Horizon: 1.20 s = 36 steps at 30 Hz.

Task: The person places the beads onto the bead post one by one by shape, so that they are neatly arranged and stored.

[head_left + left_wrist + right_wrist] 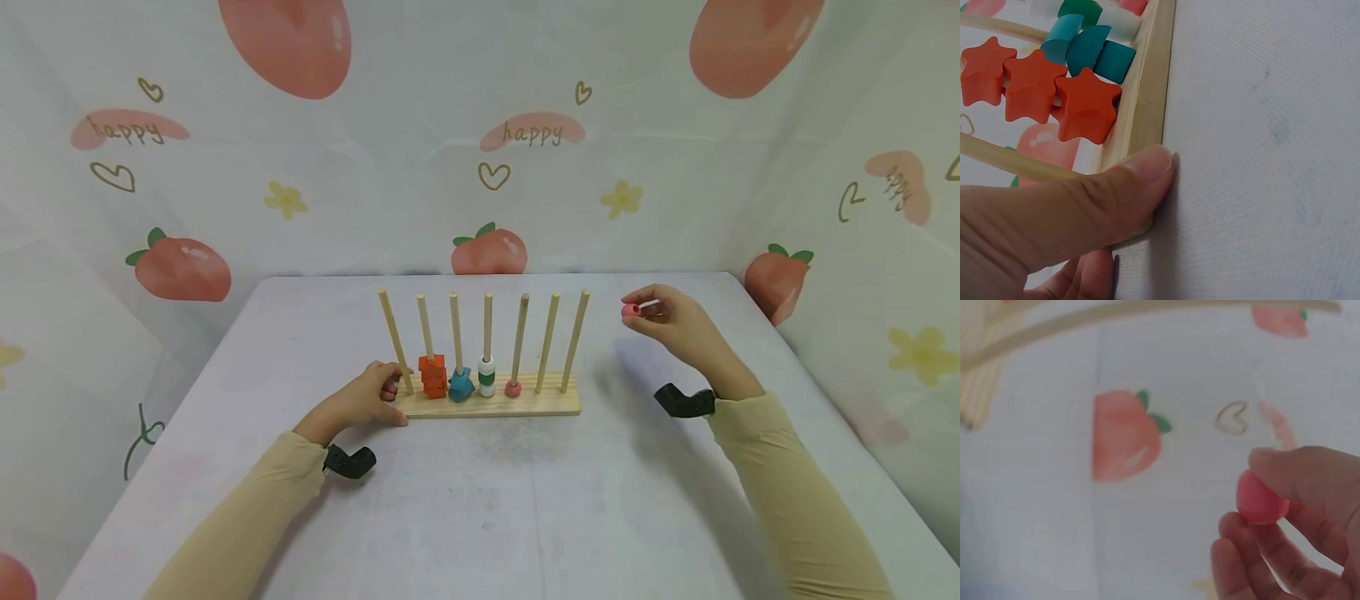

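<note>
My left hand [366, 395] grips the left end of a wooden peg stand [540, 406], thumb on its front edge and fingers behind. Several upright pegs rise from the stand. Orange-red star beads [1088, 106] are stacked on the second peg from the left. Beside them come teal half-round beads [461, 385], then a white and green bead stack [487, 377]. One pink bead [513, 389] sits low on the following peg. Right of the stand, raised to about peg-top height, my right hand [678, 323] pinches another pink bead [1261, 499] between thumb and fingers.
The two rightmost pegs [573, 342] and the leftmost peg [395, 342] carry no beads. A white cloth covers the table [480, 508]. Behind it hangs a peach-printed backdrop [420, 183]. Each wrist wears a black camera mount [351, 461].
</note>
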Each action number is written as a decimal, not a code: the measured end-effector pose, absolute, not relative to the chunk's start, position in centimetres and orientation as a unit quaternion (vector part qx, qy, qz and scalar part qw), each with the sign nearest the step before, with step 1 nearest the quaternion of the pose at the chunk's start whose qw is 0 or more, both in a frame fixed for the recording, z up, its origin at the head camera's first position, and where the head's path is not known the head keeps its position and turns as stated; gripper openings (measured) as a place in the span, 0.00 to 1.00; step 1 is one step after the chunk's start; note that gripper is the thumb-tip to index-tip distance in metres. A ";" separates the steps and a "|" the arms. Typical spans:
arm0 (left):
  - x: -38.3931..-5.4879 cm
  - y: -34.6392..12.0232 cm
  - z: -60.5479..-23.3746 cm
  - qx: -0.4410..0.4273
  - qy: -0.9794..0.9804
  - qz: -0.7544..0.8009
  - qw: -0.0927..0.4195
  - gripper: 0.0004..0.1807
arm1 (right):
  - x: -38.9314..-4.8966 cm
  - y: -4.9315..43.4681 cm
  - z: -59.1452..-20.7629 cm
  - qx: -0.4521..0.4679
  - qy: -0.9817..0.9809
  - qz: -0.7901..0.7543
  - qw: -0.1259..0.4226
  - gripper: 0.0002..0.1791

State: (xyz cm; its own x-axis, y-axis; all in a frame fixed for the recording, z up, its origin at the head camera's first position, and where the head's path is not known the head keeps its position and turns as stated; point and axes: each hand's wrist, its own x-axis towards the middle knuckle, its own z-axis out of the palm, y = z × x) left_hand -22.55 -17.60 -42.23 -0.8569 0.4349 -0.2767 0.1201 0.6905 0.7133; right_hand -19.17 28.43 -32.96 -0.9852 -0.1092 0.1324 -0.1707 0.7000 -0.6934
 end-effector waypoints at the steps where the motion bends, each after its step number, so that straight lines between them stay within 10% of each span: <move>1: -22.6 -17.6 -42.2 0.156 0.893 0.362 0.218 0.42 | -19.0 28.1 -32.6 0.081 -0.917 0.385 0.058 0.20; 12: -22.6 -17.6 -42.1 0.168 0.889 0.369 0.211 0.40 | -17.8 22.8 -28.7 0.192 -0.813 0.507 0.211 0.18; 36: -22.6 -17.8 -42.4 0.174 0.889 0.366 0.212 0.39 | -20.2 17.6 -26.9 0.373 -0.820 0.398 0.173 0.17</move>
State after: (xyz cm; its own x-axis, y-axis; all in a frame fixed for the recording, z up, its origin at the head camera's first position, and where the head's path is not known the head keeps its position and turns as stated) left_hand -22.57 -17.75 -42.43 -0.8496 0.4651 -0.2488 0.1555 0.6715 0.7245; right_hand -20.25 17.55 -26.93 -0.6610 -0.4742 0.5815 -0.7502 0.4041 -0.5233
